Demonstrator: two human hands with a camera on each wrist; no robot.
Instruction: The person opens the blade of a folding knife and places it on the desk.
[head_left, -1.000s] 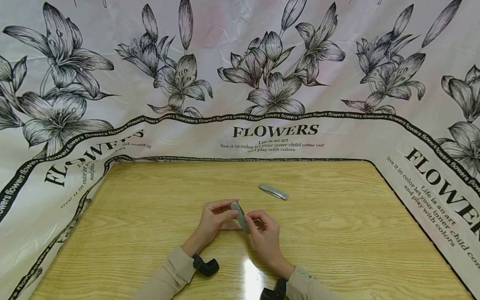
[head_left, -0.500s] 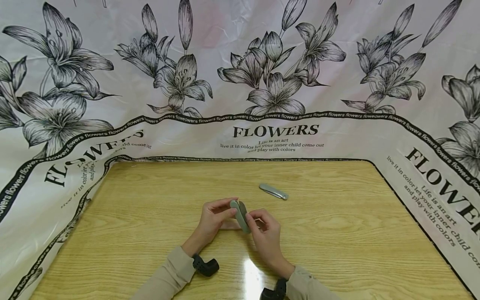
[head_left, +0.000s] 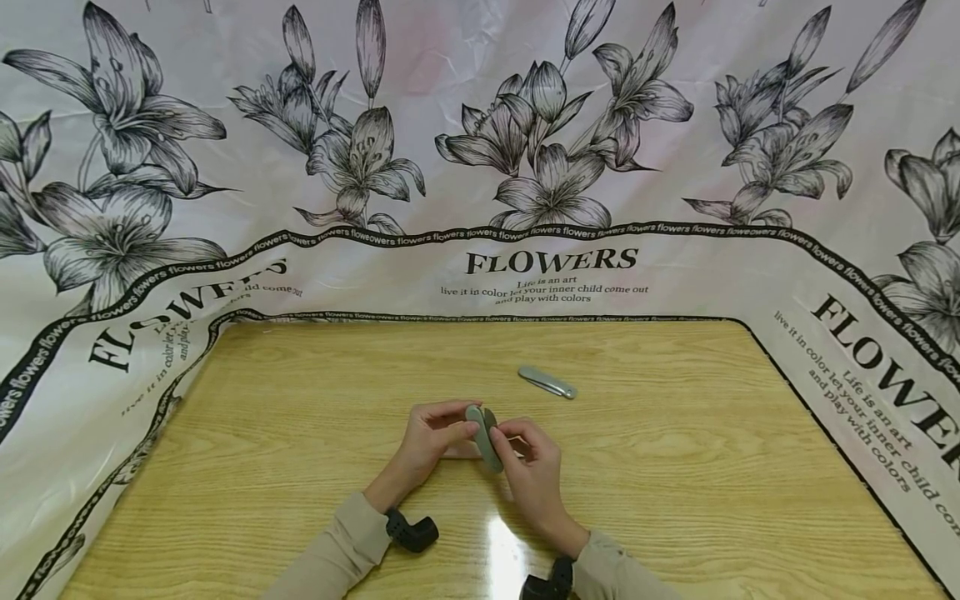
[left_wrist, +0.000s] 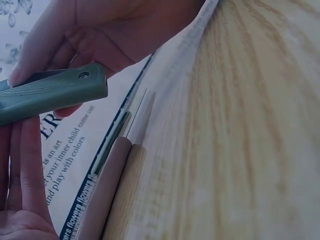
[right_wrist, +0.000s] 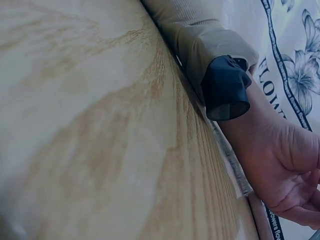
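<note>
My left hand [head_left: 427, 437] and right hand [head_left: 534, 467] meet at the middle of the table, holding a green folding knife [head_left: 484, 437] between them. The left thumb and fingers pinch its upper part, and the right thumb and fingers grip its lower side. A dark flat part [head_left: 491, 418] shows beside the pale green handle. In the left wrist view, a small rivet marks the knife's rounded end. A pink-handled folding knife [left_wrist: 107, 185] lies behind my hands, mostly hidden by them in the head view. Another green folding knife [head_left: 547, 382], with a silver edge, lies farther back.
The wooden table [head_left: 675, 467] extends to both sides of my hands. A white flower-printed cloth [head_left: 555, 275] hangs behind it and along its left and right edges. A black wrist camera [head_left: 412, 531] sits on the left sleeve cuff.
More of the dark part shows beside the green handle than one second ago. Both hands stay nearly in place, and the held knife has dropped very slightly.
</note>
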